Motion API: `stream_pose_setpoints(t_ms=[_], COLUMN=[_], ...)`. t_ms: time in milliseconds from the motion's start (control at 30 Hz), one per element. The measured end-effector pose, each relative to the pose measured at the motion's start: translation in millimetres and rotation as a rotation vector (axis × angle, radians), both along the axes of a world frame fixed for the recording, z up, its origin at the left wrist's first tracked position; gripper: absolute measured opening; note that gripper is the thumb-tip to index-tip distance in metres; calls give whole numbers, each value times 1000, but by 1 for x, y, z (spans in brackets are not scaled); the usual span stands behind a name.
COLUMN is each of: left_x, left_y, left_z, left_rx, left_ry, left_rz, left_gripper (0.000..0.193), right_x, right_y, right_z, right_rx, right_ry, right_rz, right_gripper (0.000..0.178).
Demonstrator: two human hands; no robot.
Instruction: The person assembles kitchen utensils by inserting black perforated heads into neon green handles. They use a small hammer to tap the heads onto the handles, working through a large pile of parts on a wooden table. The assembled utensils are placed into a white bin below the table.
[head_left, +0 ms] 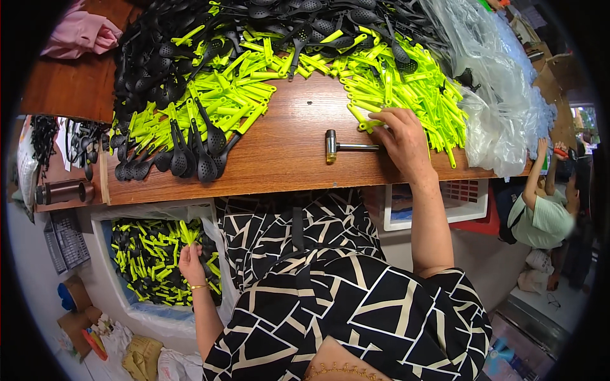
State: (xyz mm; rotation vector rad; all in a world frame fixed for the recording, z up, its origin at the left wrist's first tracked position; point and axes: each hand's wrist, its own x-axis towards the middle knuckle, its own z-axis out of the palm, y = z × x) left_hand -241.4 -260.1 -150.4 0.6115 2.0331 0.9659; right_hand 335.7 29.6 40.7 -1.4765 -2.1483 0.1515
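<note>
My left hand (192,265) hangs low at the left over a lined bin (101,254) and grips some lime-green handles (189,232); their lower ends are hidden. Over the wooden table (305,127), my right hand (405,141) pinches a lime-green plastic handle (361,119) at the near edge of the right-hand handle pile (406,86). A small mallet (331,147) lies just left of that hand, its metal shaft running toward the wrist. Left of centre, black slotted spoons (206,166) with their heads toward me rest against another pile of green handles (222,101).
Black utensil heads (305,19) are heaped along the table's far side. Clear plastic sheeting (489,82) covers the right end. A white crate (460,190) stands beneath the table. Pink cloth (79,33) lies far left. Another person (543,209) works at the far right.
</note>
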Motion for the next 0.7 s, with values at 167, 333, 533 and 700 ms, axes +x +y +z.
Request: stream_pose_setpoints(t_ms=[167,333,533,700], left_x=[-75,-5,139,228], left_y=[-62,45,185,267], left_z=[-59,20,165,193], left_rx=[-656,135,708,746], left_ry=[556,656,677,691], left_rz=[130,94,-349,-858], left_gripper=[90,56,29,22], right_x=[9,13,22,7], right_y=[30,16,15,20], right_z=[-12,-3,-6,-10], right_rx=[-166,-111,-272,-276], right_ry=[-89,-37,-20,85], right_rz=[29,38,17,-32], right_gripper=[12,14,18,26])
